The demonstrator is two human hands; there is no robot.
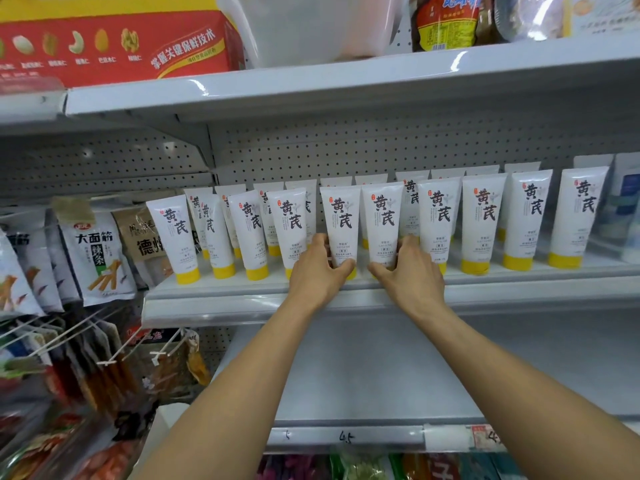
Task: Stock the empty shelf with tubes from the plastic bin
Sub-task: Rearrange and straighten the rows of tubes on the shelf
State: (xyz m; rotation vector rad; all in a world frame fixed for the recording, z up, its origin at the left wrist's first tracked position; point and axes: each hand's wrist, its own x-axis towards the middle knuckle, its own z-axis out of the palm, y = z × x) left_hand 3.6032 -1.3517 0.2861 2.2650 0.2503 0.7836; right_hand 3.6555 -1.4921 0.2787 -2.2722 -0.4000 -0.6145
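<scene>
Store shelves of grey metal fill the view, with a wall of little holes behind them. On the shelf [242, 289] right in front of the hands stand many white tubes [485, 216] with yellow caps, in a front row and a back row. Each one stands straight up with its cap at the bottom, so its long side runs up and down. The left hand [317, 271] is wrapped round the low part of the left tube [341, 220], thumb in front and fingers behind. The right hand [410, 275] holds the right tube [382, 216] the same way. These two stand just beside each other in the middle of the front row, with more tubes out to both sides of the hands. Both hands are just as near, each with its own tube, so neither has to cross over. I think the two are being set in line, and the next move needs a small, straight push that keeps them upright. A tall tube on a small cap may tip and knock the ones next to it. Above the hands, one shelf up, sits what looks like the plastic bin [311, 29], beside a red box [114, 46]. Far to the left of the hands hang snack bags [97, 258]. Below the arms is a lower shelf [381, 375].
</scene>
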